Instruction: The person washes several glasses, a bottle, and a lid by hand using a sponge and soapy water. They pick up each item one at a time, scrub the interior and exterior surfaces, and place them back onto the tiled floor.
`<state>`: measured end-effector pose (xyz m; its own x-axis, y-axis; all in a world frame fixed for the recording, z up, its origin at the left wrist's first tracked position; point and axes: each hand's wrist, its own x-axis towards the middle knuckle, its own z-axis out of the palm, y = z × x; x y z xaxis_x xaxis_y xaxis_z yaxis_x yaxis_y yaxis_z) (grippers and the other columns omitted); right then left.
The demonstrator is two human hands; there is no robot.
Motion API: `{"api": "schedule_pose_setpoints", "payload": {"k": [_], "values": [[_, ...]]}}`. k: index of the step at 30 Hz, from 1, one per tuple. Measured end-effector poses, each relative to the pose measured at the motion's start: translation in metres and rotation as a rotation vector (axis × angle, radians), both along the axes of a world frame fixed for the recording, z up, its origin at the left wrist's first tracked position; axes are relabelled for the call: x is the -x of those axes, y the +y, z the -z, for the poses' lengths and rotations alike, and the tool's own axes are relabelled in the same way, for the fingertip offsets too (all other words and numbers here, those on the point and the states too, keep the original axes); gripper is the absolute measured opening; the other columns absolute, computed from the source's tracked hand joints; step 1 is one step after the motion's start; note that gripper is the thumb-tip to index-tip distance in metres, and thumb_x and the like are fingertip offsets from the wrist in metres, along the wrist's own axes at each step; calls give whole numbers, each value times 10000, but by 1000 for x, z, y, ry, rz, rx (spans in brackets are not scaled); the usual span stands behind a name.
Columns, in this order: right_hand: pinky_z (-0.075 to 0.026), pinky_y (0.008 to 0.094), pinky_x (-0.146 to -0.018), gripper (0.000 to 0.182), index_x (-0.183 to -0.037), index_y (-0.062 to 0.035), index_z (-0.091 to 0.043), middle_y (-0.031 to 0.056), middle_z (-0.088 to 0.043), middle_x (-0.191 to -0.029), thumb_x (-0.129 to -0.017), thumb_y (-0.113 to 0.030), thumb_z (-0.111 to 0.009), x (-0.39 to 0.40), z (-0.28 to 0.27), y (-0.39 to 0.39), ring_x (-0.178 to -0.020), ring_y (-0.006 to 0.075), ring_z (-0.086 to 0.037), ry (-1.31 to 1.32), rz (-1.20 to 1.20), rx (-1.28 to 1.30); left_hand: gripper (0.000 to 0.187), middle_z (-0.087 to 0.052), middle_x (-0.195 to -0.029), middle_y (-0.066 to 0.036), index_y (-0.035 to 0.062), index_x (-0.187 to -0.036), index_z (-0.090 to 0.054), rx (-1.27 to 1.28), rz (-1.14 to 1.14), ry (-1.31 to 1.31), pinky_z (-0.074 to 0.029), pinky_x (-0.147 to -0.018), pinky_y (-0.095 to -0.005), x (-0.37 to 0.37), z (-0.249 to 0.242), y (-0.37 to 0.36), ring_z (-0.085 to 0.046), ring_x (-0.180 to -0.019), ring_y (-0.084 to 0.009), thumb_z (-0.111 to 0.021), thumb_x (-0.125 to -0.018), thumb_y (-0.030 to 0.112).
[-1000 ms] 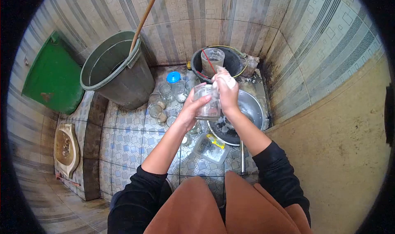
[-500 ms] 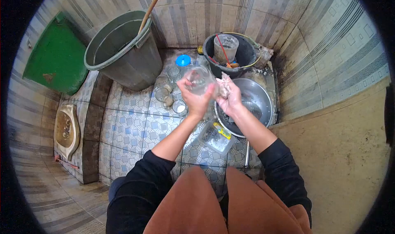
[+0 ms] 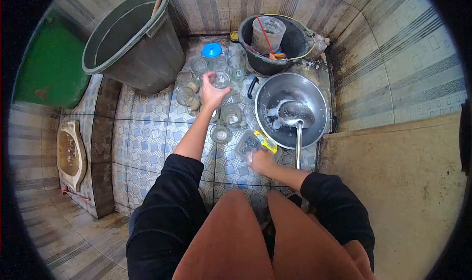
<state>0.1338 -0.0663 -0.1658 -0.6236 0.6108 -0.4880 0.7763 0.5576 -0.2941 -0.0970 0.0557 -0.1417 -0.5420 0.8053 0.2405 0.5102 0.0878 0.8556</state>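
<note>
My left hand (image 3: pixel 214 93) has its thumb and fingers curved around a clear glass jar (image 3: pixel 221 78), which is among other glassware on the tiled floor. My right hand (image 3: pixel 263 162) is closed at a clear plastic tub (image 3: pixel 241 146) with a yellow label. A bit of the pale, foamy scrubber (image 3: pixel 250 157) shows at its fingers; most of it is hidden. Several glass jars surround my left hand, including a tall one (image 3: pixel 237 66) behind it and a wide one (image 3: pixel 231 115) nearer me.
A large metal pot (image 3: pixel 319 103) holding a perforated skimmer (image 3: pixel 296 113) stands at right. Behind it is a black basin (image 3: pixel 250 53) with a translucent container (image 3: pixel 269 36). A big grey bin (image 3: pixel 157 58) stands back left, near a squat toilet (image 3: pixel 83 157). A blue lid (image 3: pixel 212 50) lies behind the jars.
My hands have parted. The left carried the glass jar down among the others on the floor; the right moved down towards me with the scrubber, to the plastic tub. The view shifted slightly.
</note>
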Motion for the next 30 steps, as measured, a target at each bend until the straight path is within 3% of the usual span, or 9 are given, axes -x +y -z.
{"api": "schedule_pose_setpoints", "payload": {"k": [5, 8, 10, 11, 14, 16, 18, 19, 30], "values": [[-406, 427, -787, 293, -953, -84, -526, 161, -520, -926, -772, -276, -398, -21, 51, 3, -906, 288, -520, 65, -142, 24, 624, -544, -967, -108, 97, -973, -462, 154, 40, 160, -403, -779, -356, 0, 6, 2, -515, -915, -279, -759, -452, 271], [-396, 395, -815, 356, -1002, -30, -489, 155, -525, -1036, -782, -306, -444, -35, 106, 3, -935, 249, -523, -8, 154, 41, 605, -548, -961, -103, 109, -966, -475, 253, 130, 166, -406, -772, -360, -2, 13, 6, -515, -910, -278, -751, -457, 287], [-393, 348, -827, 342, -1043, -15, -473, 147, -528, -1038, -794, -248, -454, -46, 149, -2, -963, 235, -512, 398, 614, 201, 591, -534, -969, -101, 107, -969, -470, 367, 230, 265, -406, -775, -367, -6, 13, 8, -504, -923, -282, -741, -468, 262], [-394, 309, -824, 360, -1078, -19, -458, 128, -531, -1041, -782, -220, -484, -36, 117, 1, -981, 226, -505, 785, 1030, 560, 591, -534, -969, -101, 107, -969, -470, 376, 237, 263, -406, -775, -367, -7, 16, 8, -504, -923, -282, -741, -468, 262], [-374, 326, -850, 414, -1081, -30, -455, 133, -511, -1078, -782, -315, -477, -48, 135, 18, -1015, 239, -482, 494, 816, 620, 594, -502, -1002, -111, 115, -991, -455, 397, 261, 289, -406, -782, -374, -10, 24, 9, -489, -944, -288, -731, -478, 230], [-343, 338, -885, 461, -1085, -39, -451, 147, -489, -1105, -769, -374, -470, -40, 110, 22, -1046, 256, -453, 328, 585, 478, 620, -463, -1027, -116, 121, -1012, -434, 408, 231, 243, -408, -783, -377, -8, 28, 11, -481, -947, -300, -730, -472, 192], [-400, 359, -775, 326, -909, -55, -542, 154, -572, -916, -767, -341, -480, -24, 63, 17, -885, 303, -523, 100, 324, 71, 632, -455, -1025, -116, 122, -1012, -425, 420, 263, 253, -410, -778, -380, -5, 30, 13, -479, -943, -307, -734, -463, 173], [-404, 392, -790, 389, -979, -16, -496, 185, -548, -982, -744, -326, -499, -21, 94, 17, -902, 340, -523, 112, 342, 356, 644, -446, -1023, -116, 122, -1012, -416, 426, 298, 265, -411, -774, -383, -4, 31, 14, -478, -939, -315, -737, -455, 154], [-450, 382, -729, 299, -926, 61, -500, 226, -543, -930, -716, -151, -475, -3, 81, 12, -847, 321, -555, -66, 272, 189, 653, -420, -1051, -109, 120, -1009, -404, 377, 346, 310, -415, -766, -402, 7, 54, 5, -463, -947, -327, -738, -448, 118]]}}
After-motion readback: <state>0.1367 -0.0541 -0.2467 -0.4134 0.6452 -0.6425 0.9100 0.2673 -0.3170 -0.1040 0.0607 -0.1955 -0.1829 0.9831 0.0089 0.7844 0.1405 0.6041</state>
